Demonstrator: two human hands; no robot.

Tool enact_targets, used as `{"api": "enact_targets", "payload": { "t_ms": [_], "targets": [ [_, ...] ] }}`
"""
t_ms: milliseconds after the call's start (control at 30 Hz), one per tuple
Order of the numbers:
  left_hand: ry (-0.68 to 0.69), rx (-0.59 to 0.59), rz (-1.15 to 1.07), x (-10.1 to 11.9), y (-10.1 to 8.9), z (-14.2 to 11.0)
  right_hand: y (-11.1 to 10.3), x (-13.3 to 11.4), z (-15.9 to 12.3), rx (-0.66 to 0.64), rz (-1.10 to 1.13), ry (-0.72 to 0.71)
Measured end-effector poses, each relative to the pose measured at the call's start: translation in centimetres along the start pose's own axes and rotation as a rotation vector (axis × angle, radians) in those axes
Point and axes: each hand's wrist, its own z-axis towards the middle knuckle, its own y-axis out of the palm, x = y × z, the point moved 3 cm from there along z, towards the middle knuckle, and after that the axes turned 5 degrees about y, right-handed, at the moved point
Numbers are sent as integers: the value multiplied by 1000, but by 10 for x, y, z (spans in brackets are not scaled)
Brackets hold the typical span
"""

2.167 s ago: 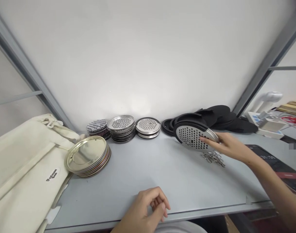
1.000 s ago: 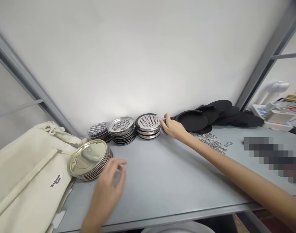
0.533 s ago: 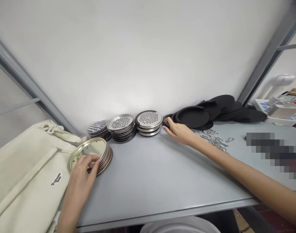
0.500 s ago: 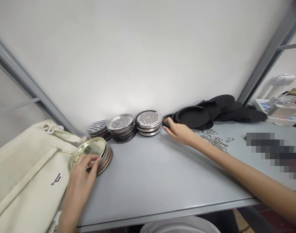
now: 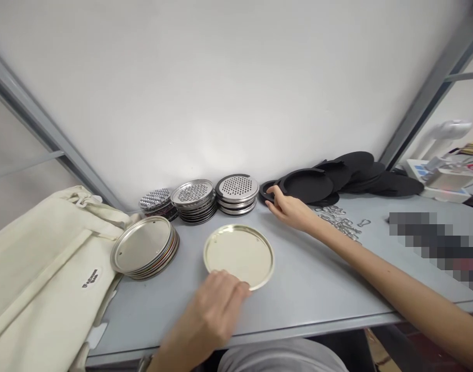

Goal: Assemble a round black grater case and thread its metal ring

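My left hand (image 5: 220, 305), slightly blurred, pinches the near rim of a cream-gold round metal tray (image 5: 238, 253) with a raised lip. The tray is above the front middle of the grey table. To its left stands a stack of similar round trays (image 5: 145, 245), a silvery one on top. At the back, my right hand (image 5: 286, 206) has its thumb and index finger apart and curved at the near edge of a small black rimmed disc (image 5: 265, 191). Whether the fingertips touch the disc is hard to make out. Larger black discs (image 5: 308, 186) lie just beyond that hand.
Perforated metal discs (image 5: 238, 187) and grater-like discs (image 5: 192, 192) stand in stacks along the wall. Small metal clips (image 5: 342, 225) lie right of my right forearm. A cream cloth bag (image 5: 46, 279) covers the left side. A white device (image 5: 447, 178) stands far right.
My left hand has lifted the top cream-gold tray off the left stack and carried it right, to the table's middle. My right hand has shifted slightly right at the black disc.
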Motion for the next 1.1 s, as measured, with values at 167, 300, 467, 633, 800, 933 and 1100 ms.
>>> {"api": "enact_targets", "payload": {
  "t_ms": [167, 300, 467, 633, 800, 933, 1100],
  "targets": [
    [127, -216, -68, 20, 34, 2, -1, 4, -2, -22, 35, -23],
    [103, -314, -214, 3, 27, 2, 1, 5, -2, -49, 51, -41],
    [-32, -268, -58, -80, -14, 12, 4, 5, -2, -85, 86, -93],
    [-451, -203, 246, -190, -42, -3, 5, 4, -3, -104, 91, -118],
    [-883, -287, 482, -257, -48, -42, 5, 2, -3, -130, 76, -126],
    [-853, -435, 351, -272, -38, -54, 6, 3, -3, -153, 62, -116],
    [-852, -458, 305, -276, -34, -52, 7, 3, -4, -171, 46, -122]
  ]
}}
